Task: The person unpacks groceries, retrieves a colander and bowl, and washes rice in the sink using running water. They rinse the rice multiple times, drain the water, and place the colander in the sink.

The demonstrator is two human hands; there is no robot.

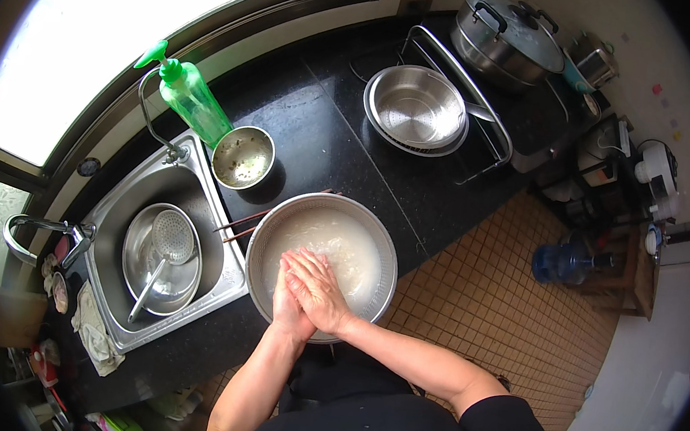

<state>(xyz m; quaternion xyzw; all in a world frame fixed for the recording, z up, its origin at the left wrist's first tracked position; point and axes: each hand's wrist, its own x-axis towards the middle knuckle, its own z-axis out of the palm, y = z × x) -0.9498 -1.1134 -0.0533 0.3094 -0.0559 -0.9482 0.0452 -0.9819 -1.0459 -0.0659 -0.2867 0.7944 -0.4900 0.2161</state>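
My left hand [289, 303] and my right hand [321, 293] are pressed palm to palm above the near side of a large metal basin with a perforated colander wall [384, 262]. Cloudy whitish water [331, 233] with pale grains, which look like rice, fills the basin. Whether anything lies between the palms is hidden. Wooden chopsticks [244, 224] lie on the counter, partly under the basin. Beyond them, a small steel bowl [243, 157] with dark and greenish residue stands beside a green pump bottle [195, 101].
Left is a steel sink [217, 201] holding a metal bowl [132, 252] and a perforated skimmer [172, 237]. A cloth [91, 332] hangs over the counter edge. Farther back stand nested steel strainers [416, 108], a metal rack [476, 82] and a lidded steamer pot [501, 44].
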